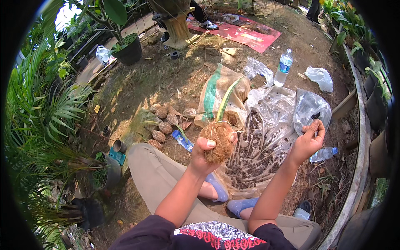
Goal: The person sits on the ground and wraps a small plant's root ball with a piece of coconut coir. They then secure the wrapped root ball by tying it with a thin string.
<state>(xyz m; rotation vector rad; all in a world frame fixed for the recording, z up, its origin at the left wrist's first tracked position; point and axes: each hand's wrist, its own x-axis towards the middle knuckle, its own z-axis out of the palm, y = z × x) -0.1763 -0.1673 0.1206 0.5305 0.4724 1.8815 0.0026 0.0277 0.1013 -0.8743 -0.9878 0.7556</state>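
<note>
My left hand (pixel 203 153) is wrapped around a ball of brown coconut fibre (pixel 217 143), its thumb pressing the near side. A long green leaf with paler edges (pixel 225 101) rises from the ball's top. Loose fibres stick out around it. Off to the right, my right hand (pixel 309 137) is raised with thumb and fingertips brought together. A small dark scrap (pixel 316 116) shows just beyond those fingertips, in front of a clear plastic bag (pixel 312 101); I cannot tell whether the fingers hold it. Below lies a plastic sheet (pixel 272 100) strewn with dark crumbly bits.
Several striped brown fibre balls (pixel 165 127) lie left of a woven sack (pixel 207 93). Water bottles stand (pixel 283 68) and lie (pixel 323 154) at the right. A blue packet (pixel 182 140) and phone (pixel 117 155) lie left. A wooden rail (pixel 359 93) borders the right.
</note>
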